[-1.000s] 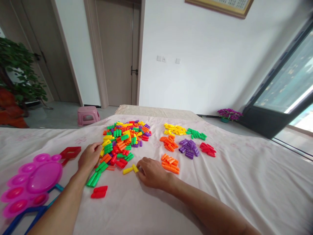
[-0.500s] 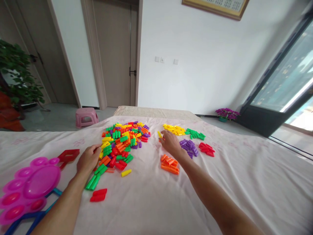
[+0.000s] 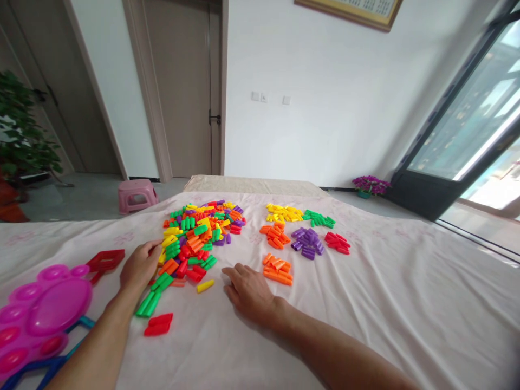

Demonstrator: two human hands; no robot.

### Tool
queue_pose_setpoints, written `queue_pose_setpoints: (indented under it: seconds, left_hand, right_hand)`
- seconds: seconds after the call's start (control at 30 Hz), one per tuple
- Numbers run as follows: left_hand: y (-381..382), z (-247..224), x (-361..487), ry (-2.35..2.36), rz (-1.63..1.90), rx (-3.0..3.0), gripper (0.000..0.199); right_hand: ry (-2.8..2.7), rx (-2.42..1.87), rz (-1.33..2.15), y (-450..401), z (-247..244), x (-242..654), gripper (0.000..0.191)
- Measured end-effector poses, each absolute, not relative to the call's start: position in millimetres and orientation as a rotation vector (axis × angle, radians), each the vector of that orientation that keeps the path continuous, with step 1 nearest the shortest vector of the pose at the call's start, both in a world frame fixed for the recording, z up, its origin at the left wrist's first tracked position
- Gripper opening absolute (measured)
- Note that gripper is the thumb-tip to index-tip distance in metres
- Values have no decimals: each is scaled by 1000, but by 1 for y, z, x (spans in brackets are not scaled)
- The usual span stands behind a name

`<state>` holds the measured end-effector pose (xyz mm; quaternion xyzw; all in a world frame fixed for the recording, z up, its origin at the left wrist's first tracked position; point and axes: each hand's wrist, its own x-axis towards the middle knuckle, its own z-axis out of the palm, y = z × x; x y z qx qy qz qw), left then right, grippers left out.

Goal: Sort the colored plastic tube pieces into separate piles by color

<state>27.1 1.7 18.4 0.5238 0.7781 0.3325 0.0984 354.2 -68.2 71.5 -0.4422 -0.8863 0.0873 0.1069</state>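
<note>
My left hand rests at the left edge of a mixed pile of plastic tube blocks. Its fingers are loosely curved beside the yellow blocks, with nothing visibly held. Over the cloth, my right hand is open and empty, thumb apart from the fingers. Its fingertips point left at a single yellow block, a short gap away. Right of the pile, blocks lie in single-colour groups: yellow, green, purple, red, and two orange groups, one farther and one nearer.
A pink paw-shaped plastic piece with blue legs lies at the left, near a red plastic frame. Loose green blocks and red blocks lie nearer me. A pink stool stands beyond the cloth-covered surface.
My right hand has drawn back from the yellow and orange groups toward the left and nearer me; the yellow block it had is no longer in it. My left hand stays by the pile.
</note>
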Motion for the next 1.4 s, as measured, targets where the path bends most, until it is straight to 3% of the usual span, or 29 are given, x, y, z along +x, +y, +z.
queue_pose_setpoints:
  seconds: [0.13, 0.5, 0.8, 1.03, 1.4]
  left_hand:
    - [3, 15, 24, 2296, 1003, 1559, 45]
    - [3, 15, 24, 2318, 983, 1554, 44]
    - [-1, 22, 31, 2313, 1012, 1543, 44]
    - [0, 19, 29, 2293, 1039, 1560, 41]
    - [-1, 24, 33, 2317, 1016, 1507, 43]
  right_hand:
    - [-2626, -1276, 199, -65, 70, 356, 25]
    - [-2625, -1274, 202, -67, 64, 356, 27]
    - [-2675, -1236, 291, -60, 80, 332, 40]
    - [-2690, -1114, 319, -58, 65, 314, 19]
    - [-2567, -1222, 448, -48, 71, 333, 18]
